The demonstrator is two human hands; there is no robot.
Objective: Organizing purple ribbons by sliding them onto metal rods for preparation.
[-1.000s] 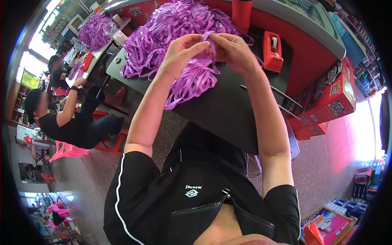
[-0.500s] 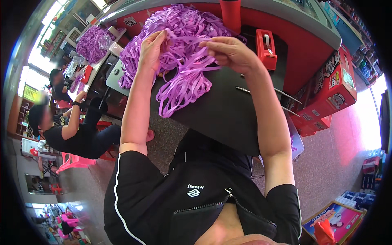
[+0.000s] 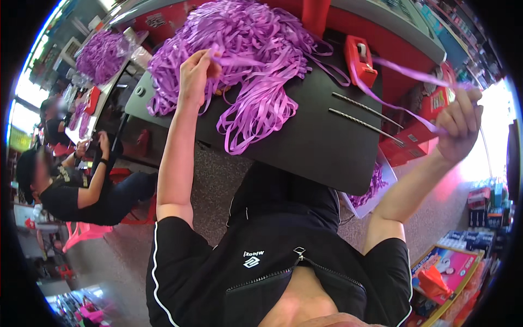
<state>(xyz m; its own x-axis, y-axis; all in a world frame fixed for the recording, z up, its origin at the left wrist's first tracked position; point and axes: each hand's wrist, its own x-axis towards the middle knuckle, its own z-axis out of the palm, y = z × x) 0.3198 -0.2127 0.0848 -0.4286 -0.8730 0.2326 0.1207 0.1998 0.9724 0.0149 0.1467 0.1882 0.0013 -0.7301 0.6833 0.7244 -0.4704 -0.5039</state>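
A big heap of purple ribbon [image 3: 234, 32] covers the far part of the dark table [image 3: 327, 158]. A looped bundle of ribbon [image 3: 256, 117] spills from it toward me. Over the heap's near left side, my left hand [image 3: 197, 76] is closed, pinching ribbon at the fingertips. My right hand [image 3: 460, 122] is held far out to the right, past the table's edge. Its fingers are curled round a purple ribbon [image 3: 406, 71], whose two strands stretch back toward the table, one across the red tape dispenser [image 3: 359, 62].
Two thin metal rods [image 3: 366, 126] lie side by side, jutting past the table's right edge. Below them stands a pale bin [image 3: 389, 182] holding purple ribbon. Red cartons [image 3: 406, 150] are stacked at right. A seated co-worker [image 3: 81, 185] is at left, near another ribbon heap [image 3: 101, 57].
My right hand has swung far out to the right, drawing ribbon away from the heap. My left hand stays near the heap. The two rods now show fully.
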